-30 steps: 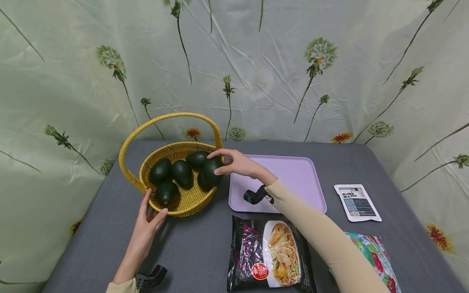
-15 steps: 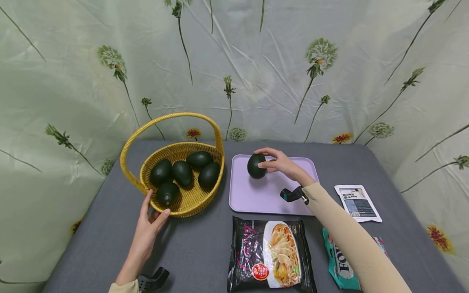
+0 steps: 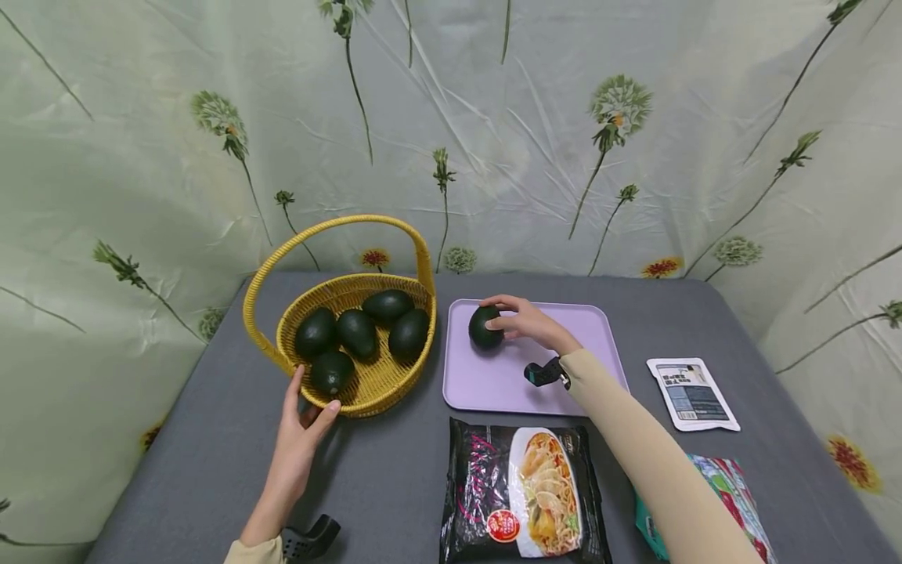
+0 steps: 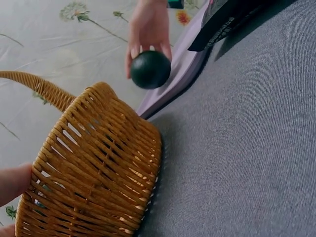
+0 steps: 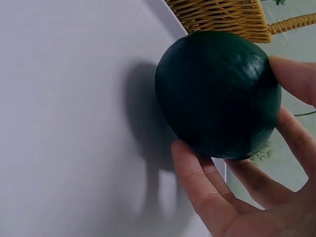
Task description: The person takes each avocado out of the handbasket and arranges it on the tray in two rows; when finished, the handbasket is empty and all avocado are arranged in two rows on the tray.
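My right hand (image 3: 524, 319) grips a dark green avocado (image 3: 485, 327) low over the lilac tray (image 3: 493, 388), near its left end. In the right wrist view, fingertips press around the avocado (image 5: 217, 94) and its shadow falls on the tray. My left hand (image 3: 296, 446) holds the near-left rim of the yellow wicker basket (image 3: 377, 395), index finger and thumb spread along it. Several more avocados (image 3: 358, 333) lie inside the basket. From the left wrist, the basket's woven side (image 4: 98, 163) hides its contents.
In front of the tray lies a black noodle packet (image 3: 517, 493). A white pouch (image 3: 694, 394) sits to the right. Partly under my right sleeve is a colourful packet (image 3: 736, 493). A floral curtain (image 3: 493, 141) hangs behind the grey table (image 3: 395, 486).
My right hand has lifted an avocado from the basket, carried it right over the tray and lowered it. The basket has shifted slightly right with my left hand at its rim.
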`<move>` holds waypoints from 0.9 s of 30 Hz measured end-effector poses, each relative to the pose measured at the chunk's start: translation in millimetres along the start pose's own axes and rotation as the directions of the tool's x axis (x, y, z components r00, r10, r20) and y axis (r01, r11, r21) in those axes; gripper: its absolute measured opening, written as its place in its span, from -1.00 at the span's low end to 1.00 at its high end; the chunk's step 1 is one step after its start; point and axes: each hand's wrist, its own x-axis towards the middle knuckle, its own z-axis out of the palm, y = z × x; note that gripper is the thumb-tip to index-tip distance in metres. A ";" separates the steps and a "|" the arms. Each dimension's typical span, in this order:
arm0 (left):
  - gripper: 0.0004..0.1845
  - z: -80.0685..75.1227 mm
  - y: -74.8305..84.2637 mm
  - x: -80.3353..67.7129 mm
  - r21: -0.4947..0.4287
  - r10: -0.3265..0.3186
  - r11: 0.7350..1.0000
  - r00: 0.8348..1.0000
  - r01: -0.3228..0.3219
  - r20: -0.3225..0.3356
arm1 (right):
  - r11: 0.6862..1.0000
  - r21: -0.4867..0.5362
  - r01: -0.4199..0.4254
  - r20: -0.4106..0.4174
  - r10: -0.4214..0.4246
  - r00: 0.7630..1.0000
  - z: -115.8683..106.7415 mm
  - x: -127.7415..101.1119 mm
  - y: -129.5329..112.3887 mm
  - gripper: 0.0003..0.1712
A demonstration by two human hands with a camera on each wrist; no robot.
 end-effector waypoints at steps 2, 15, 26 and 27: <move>-0.09 1.8 -0.7 0.7 0.003 0.010 1.000 1.000 -0.010 -0.004 | 1.000 -0.007 0.003 0.005 -0.003 1.000 1.6 2.9 -0.7 -0.38; -0.08 0.0 -4.4 4.4 0.085 0.030 0.996 1.000 -0.031 0.003 | 0.999 -0.042 0.011 0.073 -0.008 0.997 7.6 12.1 -3.6 -0.34; -0.08 -0.9 -5.6 5.0 0.095 0.037 0.995 0.999 -0.039 0.023 | 1.000 -0.010 0.025 0.092 -0.024 0.996 8.6 12.6 -1.5 -0.33; -0.08 -0.9 -5.8 5.0 0.095 0.038 0.995 0.999 -0.040 0.022 | 1.000 -0.007 0.025 0.092 -0.024 0.995 8.8 12.5 -1.4 -0.32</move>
